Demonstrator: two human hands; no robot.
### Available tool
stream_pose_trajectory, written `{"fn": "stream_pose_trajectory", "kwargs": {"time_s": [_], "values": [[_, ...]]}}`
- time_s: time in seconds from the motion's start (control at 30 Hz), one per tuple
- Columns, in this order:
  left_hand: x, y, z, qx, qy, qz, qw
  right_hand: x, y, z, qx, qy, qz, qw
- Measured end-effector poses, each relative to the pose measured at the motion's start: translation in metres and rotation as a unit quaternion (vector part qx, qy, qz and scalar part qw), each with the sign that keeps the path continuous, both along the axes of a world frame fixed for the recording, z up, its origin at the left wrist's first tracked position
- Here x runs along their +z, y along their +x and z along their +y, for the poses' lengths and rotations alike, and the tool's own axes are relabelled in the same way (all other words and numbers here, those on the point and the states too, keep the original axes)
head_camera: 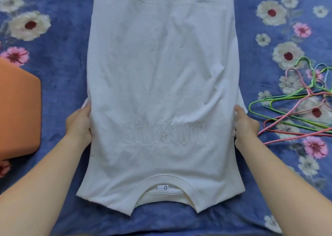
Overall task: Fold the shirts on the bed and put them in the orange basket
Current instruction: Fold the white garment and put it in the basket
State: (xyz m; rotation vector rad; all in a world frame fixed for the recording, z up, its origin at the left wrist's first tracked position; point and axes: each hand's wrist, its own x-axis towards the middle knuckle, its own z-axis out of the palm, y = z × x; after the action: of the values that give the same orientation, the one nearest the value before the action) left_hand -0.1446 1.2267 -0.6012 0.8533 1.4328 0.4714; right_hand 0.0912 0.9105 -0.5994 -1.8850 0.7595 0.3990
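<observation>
A white shirt (161, 95) lies flat on the bed, its collar and label nearest me and its hem at the far end. Its sides are folded in, so it forms a long narrow panel, with faint lettering showing through the cloth. My left hand (79, 124) holds the shirt's left edge about halfway along, fingers tucked under the cloth. My right hand (246, 126) holds the right edge at the same height, its fingertips also hidden under the fabric. The orange basket (18, 109) stands at the left edge of view, only one corner showing.
The bed is covered by a blue blanket with pink and white flowers (62, 55). A loose pile of several green, pink and blue wire hangers (296, 108) lies to the right of the shirt, close to my right hand.
</observation>
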Motion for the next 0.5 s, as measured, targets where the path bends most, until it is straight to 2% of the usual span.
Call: {"fn": "stream_pose_trajectory", "kwargs": {"time_s": [0.1,0.17,0.23,0.3,0.4,0.5], "values": [[-0.017,-0.003,0.005,0.026,0.156,0.122,0.98,-0.008,0.007,-0.003,-0.026,-0.015,-0.088,0.996],[-0.022,-0.007,0.004,0.064,0.2,0.158,0.965,-0.015,0.008,-0.012,-0.004,-0.082,-0.124,0.989],[-0.023,-0.008,0.001,0.067,0.202,0.171,0.962,-0.02,0.007,-0.017,0.057,-0.158,-0.136,0.976],[-0.021,-0.008,-0.003,0.042,0.201,0.177,0.963,-0.02,0.003,-0.018,0.113,-0.192,-0.135,0.965],[-0.012,-0.027,-0.023,-0.014,0.168,0.169,0.971,-0.011,-0.017,-0.021,0.16,-0.18,-0.105,0.965],[0.01,-0.057,-0.07,-0.108,0.125,0.213,0.963,0.004,-0.057,-0.04,0.209,-0.148,-0.032,0.966]]}}
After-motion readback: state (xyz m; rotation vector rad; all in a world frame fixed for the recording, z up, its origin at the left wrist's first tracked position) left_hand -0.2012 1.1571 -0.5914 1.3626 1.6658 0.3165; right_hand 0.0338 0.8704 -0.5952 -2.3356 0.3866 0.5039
